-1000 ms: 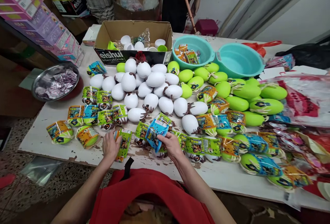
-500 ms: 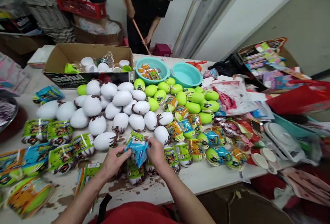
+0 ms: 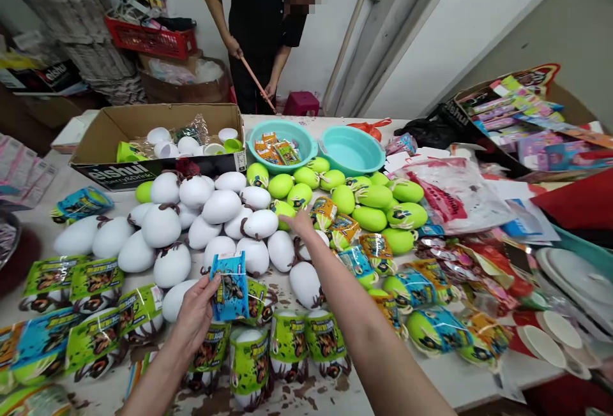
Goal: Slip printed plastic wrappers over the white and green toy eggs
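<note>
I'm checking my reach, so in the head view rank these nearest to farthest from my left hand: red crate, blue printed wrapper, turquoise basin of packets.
1. Blue printed wrapper: held in the left hand.
2. Turquoise basin of packets: table's far side, ahead and right.
3. Red crate: beyond the table, back left.

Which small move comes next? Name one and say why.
Probably close the right hand on the unwrapped green egg by its fingertips and lift it toward the blue sleeve. The left hand holds that sleeve up, the egg is within easy grasp, and a wrapped green egg farther right wears blue too, so they seem to match.
</note>
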The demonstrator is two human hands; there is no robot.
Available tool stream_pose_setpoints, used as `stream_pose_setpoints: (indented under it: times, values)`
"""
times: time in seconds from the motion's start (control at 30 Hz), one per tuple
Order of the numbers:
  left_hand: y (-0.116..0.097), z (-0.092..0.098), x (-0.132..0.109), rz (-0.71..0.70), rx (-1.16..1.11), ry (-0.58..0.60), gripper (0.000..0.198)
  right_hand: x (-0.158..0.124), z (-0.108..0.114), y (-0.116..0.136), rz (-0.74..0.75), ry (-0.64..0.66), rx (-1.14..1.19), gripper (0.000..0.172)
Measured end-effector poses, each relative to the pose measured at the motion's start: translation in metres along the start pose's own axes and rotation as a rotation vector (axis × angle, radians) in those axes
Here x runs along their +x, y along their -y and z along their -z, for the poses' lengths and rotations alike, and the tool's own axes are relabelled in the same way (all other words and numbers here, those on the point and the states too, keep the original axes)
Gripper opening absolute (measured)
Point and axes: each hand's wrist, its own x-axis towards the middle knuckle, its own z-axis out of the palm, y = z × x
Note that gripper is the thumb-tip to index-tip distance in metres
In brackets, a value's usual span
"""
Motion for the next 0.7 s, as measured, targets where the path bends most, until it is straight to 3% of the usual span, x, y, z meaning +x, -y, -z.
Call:
stream_pose_setpoints:
  times: [0.1,0.17,0.23,0.33,0.37,0.43,0.5,0.6,0.63,0.7]
  values:
    - [0.003,0.013,0.0,-0.003,-0.008,-0.052,0.039,0.021,-0.022,0.005,-0.086,0.015,0.028,0.062]
    - [0.004,0.022,-0.002,-0.019,-0.015,-0.085,0.043,0.018,-0.022,0.005,-0.085,-0.009,0.055,0.069]
    - [0.001,0.03,-0.004,-0.036,-0.015,-0.106,0.044,0.002,-0.004,0.002,-0.052,-0.058,0.077,0.079]
    - [-0.009,0.033,-0.01,-0.047,0.014,-0.082,0.04,-0.041,0.049,-0.004,0.047,-0.038,0.108,0.087]
    - [-0.014,0.031,-0.013,-0.046,0.037,-0.055,0.039,-0.059,0.069,-0.007,0.094,0.076,0.135,0.083]
    - [-0.022,0.024,-0.023,-0.018,0.106,0.04,0.039,-0.101,0.099,-0.013,0.131,0.46,0.218,0.074]
    - [-0.026,0.014,-0.034,0.074,0.184,0.178,0.041,-0.143,0.111,-0.018,0.131,0.812,0.217,0.069]
    - [-0.028,0.002,-0.053,0.28,0.272,0.376,0.039,-0.201,0.092,-0.024,0.112,1.047,0.064,0.065]
    - [-0.028,0.0,-0.059,0.336,0.295,0.419,0.038,-0.218,0.08,-0.026,0.065,1.09,0.086,0.062]
    - [-0.031,0.0,-0.068,0.399,0.339,0.47,0.037,-0.25,0.055,-0.03,-0.11,1.128,0.34,0.064]
